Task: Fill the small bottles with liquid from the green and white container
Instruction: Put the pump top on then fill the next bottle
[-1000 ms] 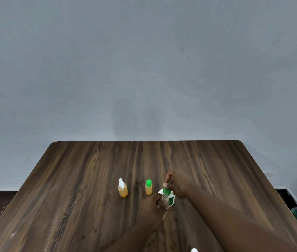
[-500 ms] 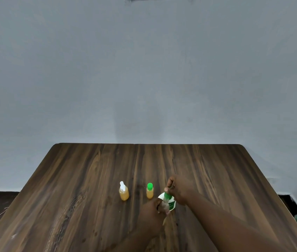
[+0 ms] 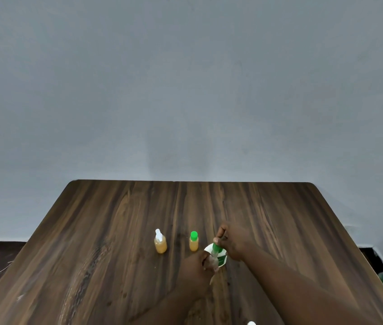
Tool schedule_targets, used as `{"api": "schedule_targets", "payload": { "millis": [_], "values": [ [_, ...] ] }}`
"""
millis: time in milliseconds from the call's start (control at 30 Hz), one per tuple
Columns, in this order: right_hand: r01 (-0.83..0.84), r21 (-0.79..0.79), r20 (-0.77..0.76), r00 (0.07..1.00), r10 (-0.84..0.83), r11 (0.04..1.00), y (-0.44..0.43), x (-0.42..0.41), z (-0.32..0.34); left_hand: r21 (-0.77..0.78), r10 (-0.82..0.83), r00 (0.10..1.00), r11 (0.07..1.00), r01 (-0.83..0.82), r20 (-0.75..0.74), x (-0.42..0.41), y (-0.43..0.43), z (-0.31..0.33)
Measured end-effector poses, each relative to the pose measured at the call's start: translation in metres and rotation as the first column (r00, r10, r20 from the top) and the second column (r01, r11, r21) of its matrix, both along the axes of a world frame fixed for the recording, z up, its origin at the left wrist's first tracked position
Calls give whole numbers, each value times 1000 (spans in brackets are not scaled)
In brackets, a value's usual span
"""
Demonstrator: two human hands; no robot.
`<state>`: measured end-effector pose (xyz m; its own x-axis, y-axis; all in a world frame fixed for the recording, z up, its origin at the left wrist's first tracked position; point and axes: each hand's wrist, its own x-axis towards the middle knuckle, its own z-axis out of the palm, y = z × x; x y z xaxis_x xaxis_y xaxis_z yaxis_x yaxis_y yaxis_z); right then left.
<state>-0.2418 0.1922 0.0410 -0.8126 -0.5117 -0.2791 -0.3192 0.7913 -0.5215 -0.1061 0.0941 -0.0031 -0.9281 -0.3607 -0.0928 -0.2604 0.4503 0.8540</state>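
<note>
With the left grip (image 3: 195, 268), curling round a small clear bottle (image 3: 212, 262) just above the table (image 3: 115, 219); with the right grip (image 3: 235, 242), pinching the green cap (image 3: 215, 248) at that bottle's neck.

Starting at the left: a spray-top bottle (image 3: 160, 242), upright, amber liquid up near the shoulder. Just right of it, apart, a green-capped bottle (image 3: 193, 242), upright and holding the same amber. Judged filled and done, both. Next, the left grip and its clear bottle, seemingly empty, though too small and blurred to swear to. Right behind, partly hidden by both grips, the green and white container (image 3: 221, 261), apparently resting on the table. Then the right grip, above and beside it. At the bottom edge, by the right forearm, a bit of something white (image 3: 251, 323), cut off and not nameable.

Hardly any movement since a second ago: same hold on the bottle, same pinch on the cap, cap at the neck as before, both filled bottles in the same spots; only a slight drift of the view. Reads as a cap mid-twist, on or off impossible to tell. If coming off, no pouring into this third bottle yet; worth keeping it steady and close to the container's mouth.
</note>
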Motion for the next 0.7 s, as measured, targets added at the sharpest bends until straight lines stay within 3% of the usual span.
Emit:
{"api": "schedule_targets", "payload": {
  "millis": [700],
  "values": [
    [-20, 8, 34, 999, 20, 1000, -4, 0, 6, 41, 47, 998, 998, -46, -30, 2, 1, -3]
  ]
}}
